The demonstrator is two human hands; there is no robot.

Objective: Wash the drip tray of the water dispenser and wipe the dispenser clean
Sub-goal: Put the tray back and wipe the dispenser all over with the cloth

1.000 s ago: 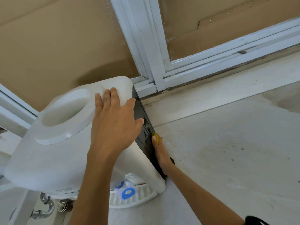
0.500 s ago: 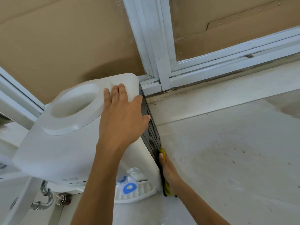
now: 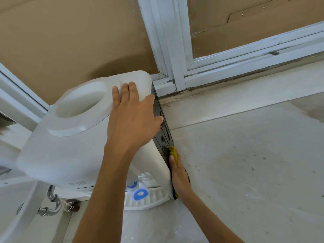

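Standing on a pale counter (image 3: 245, 163) near a corner of white window framing (image 3: 173, 50), the water dispenser (image 3: 70, 146) is a white, rounded box. Top has a round sunken well inside a raised ring. Its right face is a black panel (image 3: 164, 135) with rows of vent slits. At the front, low down: a blue tap (image 3: 139, 194) above the white ribbed drip tray (image 3: 149, 199), seated in place under the body.

Left hand (image 3: 133, 120) lies flat on the top, fingers together, thumb spread over the right edge toward the black panel. Palm pressing, nothing held.

Right hand (image 3: 179, 176) flat against the lower black panel, fingers straight, pressing a yellow-green cloth (image 3: 173, 153) to it; cloth shows above the fingertips and below the wrist.

Edges: rear top corner sits just beside the window frame. Counter to the right lies open and wide, with dark specks and a damp-looking patch. Left of the dispenser, a white basin rim (image 3: 22, 216) with chrome pipework (image 3: 50, 202) below.
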